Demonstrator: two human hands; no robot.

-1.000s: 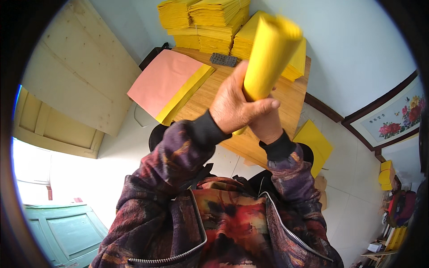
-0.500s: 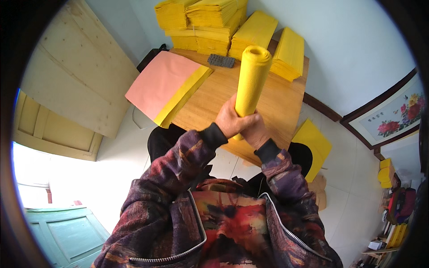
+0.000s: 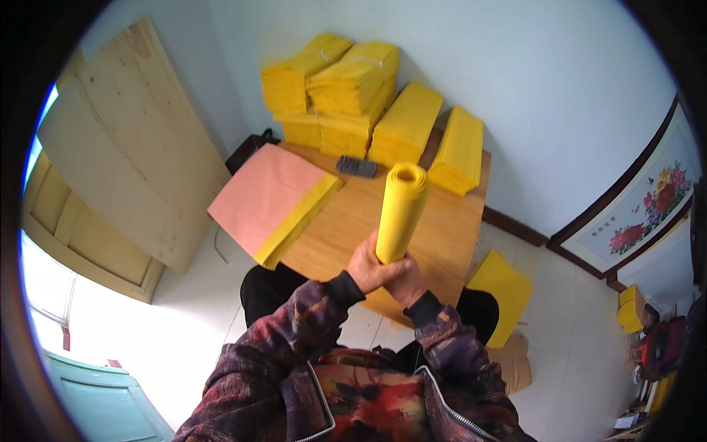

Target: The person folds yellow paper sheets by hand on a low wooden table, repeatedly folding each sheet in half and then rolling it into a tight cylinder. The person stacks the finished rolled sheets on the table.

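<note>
A roll of yellow paper sheets (image 3: 401,217) stands tilted, nearly upright, above the near part of the wooden table (image 3: 353,236). My left hand (image 3: 371,267) is closed around its lower end from the left. From the right, my right hand (image 3: 407,282) is closed there too, pressed against the left; some of its fingers are hidden behind the roll and the other hand. The roll's top end shows coiled layers with an opening at the centre. To the left of the roll lies a pink sheet (image 3: 272,193) with a yellow strip (image 3: 298,221) along its right side.
Bundled yellow paper stacks (image 3: 342,88) stand at the table's back, with more stacks (image 3: 405,121) to their right. A dark grey block (image 3: 356,166) sits before them. Yellow sheets (image 3: 501,295) lie low at the right. A wooden board (image 3: 132,140) leans at left.
The view has tilted up, so table, roll and hands sit lower in the picture. Both hands keep hold of the roll, which shows no clear change.
</note>
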